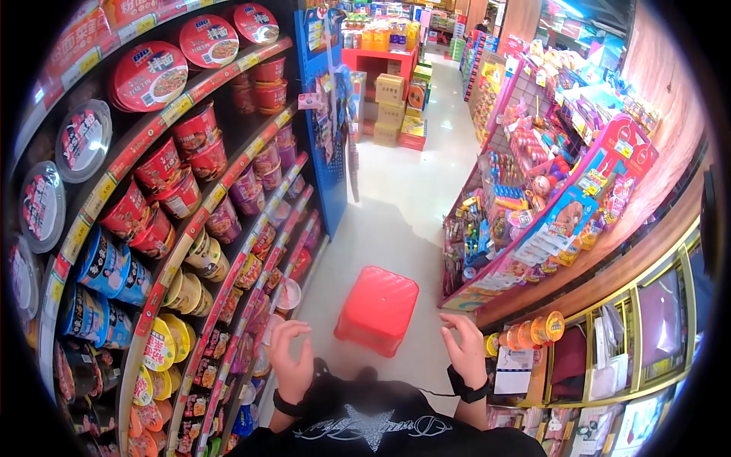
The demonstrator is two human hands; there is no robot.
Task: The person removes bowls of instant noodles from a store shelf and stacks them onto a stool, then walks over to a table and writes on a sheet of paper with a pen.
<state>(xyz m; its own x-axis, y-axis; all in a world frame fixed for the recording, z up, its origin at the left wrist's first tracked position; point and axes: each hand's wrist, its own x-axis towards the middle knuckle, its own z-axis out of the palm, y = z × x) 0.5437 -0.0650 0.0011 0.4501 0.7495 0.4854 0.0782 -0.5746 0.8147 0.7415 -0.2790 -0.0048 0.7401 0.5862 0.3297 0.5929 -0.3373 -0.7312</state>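
My left hand (292, 356) is raised at the lower middle, its fingers apart and curved, with nothing in it. It is nearest to the noodle shelf on the left. My right hand (464, 347) is held up to the right, also empty, thumb and fingers apart. Both wrists wear black bands. Between and beyond the hands, a red plastic stool (378, 308) stands on the floor, touched by neither hand.
Curved shelves (164, 286) of cup and bowl noodles line the left. A pink rack (533, 236) of sweets stands on the right, with orange-lidded cups (537, 330) nearer. Cardboard boxes (389, 114) are stacked ahead beside the pale aisle floor (396, 183).
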